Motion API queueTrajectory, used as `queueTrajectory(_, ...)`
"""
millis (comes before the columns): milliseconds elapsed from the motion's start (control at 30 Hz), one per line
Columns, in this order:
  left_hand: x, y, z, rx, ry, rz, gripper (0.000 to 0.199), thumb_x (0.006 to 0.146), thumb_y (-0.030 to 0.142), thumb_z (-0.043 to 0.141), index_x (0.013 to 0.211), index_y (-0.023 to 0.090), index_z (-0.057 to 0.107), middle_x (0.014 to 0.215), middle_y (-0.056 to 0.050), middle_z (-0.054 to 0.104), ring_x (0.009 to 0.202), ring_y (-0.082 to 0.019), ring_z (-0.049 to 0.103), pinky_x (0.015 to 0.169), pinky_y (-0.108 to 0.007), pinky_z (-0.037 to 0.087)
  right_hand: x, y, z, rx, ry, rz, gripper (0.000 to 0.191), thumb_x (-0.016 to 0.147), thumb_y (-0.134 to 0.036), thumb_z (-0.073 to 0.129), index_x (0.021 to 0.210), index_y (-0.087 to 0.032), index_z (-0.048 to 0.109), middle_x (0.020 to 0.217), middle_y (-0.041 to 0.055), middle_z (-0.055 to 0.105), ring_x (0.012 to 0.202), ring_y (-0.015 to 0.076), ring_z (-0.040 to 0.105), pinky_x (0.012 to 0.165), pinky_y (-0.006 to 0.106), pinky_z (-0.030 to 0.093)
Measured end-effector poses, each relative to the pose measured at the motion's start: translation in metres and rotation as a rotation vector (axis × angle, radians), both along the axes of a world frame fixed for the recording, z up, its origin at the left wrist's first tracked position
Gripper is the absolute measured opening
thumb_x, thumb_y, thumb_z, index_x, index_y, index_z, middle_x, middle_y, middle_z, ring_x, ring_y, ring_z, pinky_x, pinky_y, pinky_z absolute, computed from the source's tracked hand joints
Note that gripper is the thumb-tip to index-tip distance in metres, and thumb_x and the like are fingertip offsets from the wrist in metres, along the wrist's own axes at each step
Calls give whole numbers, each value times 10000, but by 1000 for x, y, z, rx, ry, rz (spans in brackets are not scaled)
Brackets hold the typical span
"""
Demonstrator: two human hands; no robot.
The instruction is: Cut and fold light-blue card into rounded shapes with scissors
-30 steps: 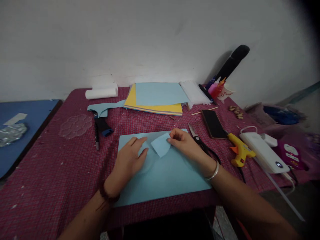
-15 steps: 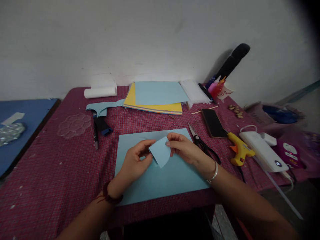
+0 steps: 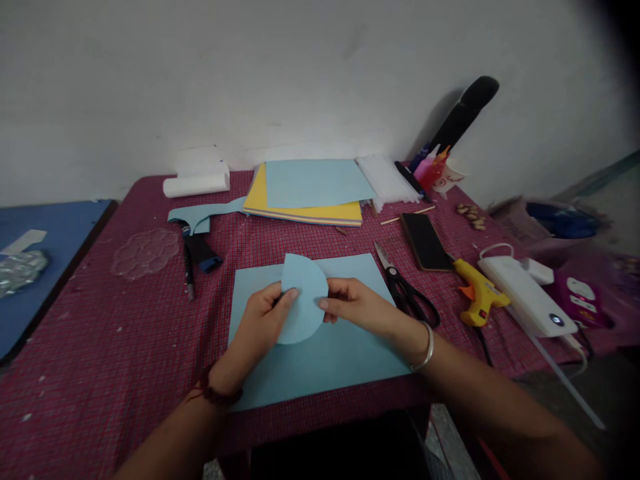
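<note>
A light blue paper half circle (image 3: 304, 317) is held up between both hands, its straight edge on the left and its curve on the right. My left hand (image 3: 265, 315) pinches the straight side with the thumb on top. My right hand (image 3: 357, 305) grips the curved edge between thumb and fingers. Beneath them a light blue sheet (image 3: 345, 360) lies flat on the table. Black-handled scissors (image 3: 406, 288) rest partly open just right of that sheet.
On the red checked table (image 3: 135, 333), stacked coloured sheets (image 3: 315, 183) lie at the back. A black phone (image 3: 426, 241), yellow glue gun (image 3: 479, 293) and white power bank (image 3: 525, 297) are at right. A marker (image 3: 189, 270) and clear plastic flower shape (image 3: 145, 252) lie at left.
The blue piece, a folded wedge before, now shows as a wider half circle. My left hand has shifted slightly left and holds its straight side; my right hand now grips the curved edge.
</note>
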State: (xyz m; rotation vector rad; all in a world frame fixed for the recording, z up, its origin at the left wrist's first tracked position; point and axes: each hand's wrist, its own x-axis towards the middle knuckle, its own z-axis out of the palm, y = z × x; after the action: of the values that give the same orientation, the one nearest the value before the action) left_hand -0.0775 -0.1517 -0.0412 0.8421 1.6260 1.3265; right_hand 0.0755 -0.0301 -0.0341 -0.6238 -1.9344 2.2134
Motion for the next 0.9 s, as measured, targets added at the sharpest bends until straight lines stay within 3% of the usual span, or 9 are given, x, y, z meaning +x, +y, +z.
queueTrajectory(100,-1,-2,5,4,-37,82,313,824,479,572,783,181,654,609,12,559,511,-118,445,470,-234,340,-2,-1,-6,9,-27,-78,318,750,-445,679,673,-164,552,563,-43,541,506,76,498,523,221,412)
queueTrajectory(200,-7,-5,16,195,104,279,241,884,420,511,921,211,625,742,2,603,622,-126,525,578,-237,423,-4,1,-12,13,-39,-160,330,744,-439,677,627,-175,515,538,-45,530,465,71,471,481,216,381)
queueTrajectory(267,-11,-7,23,262,203,337,172,877,359,536,885,208,617,754,1,606,651,-121,540,620,-236,438,-4,3,-12,13,-28,-191,335,726,-439,691,622,-178,507,546,-42,539,460,69,463,473,217,373)
queueTrajectory(433,-14,-8,27,169,258,198,115,823,261,596,743,181,615,637,19,570,578,-100,511,563,-216,406,-6,11,-8,-36,5,-227,356,692,-441,724,621,-182,491,522,-61,507,449,59,436,460,205,355)
queueTrajectory(600,-22,-9,25,189,290,210,122,836,259,572,753,175,603,645,27,567,554,-91,488,534,-213,393,-18,19,-2,-103,-142,-40,321,711,-412,703,625,-175,503,510,-62,514,408,51,429,406,193,315)
queueTrajectory(700,-30,-8,22,199,352,183,121,834,259,557,756,176,598,641,28,559,554,-95,492,532,-218,399,-32,21,0,25,-247,54,251,782,-331,634,627,-169,520,526,-55,541,402,48,431,401,196,302)
queueTrajectory(900,-36,0,-5,51,523,-78,111,799,235,532,713,176,570,613,25,542,587,-117,508,555,-236,407,-49,14,-1,411,-392,153,275,833,-230,558,573,-170,494,509,-42,553,387,53,425,432,208,340)
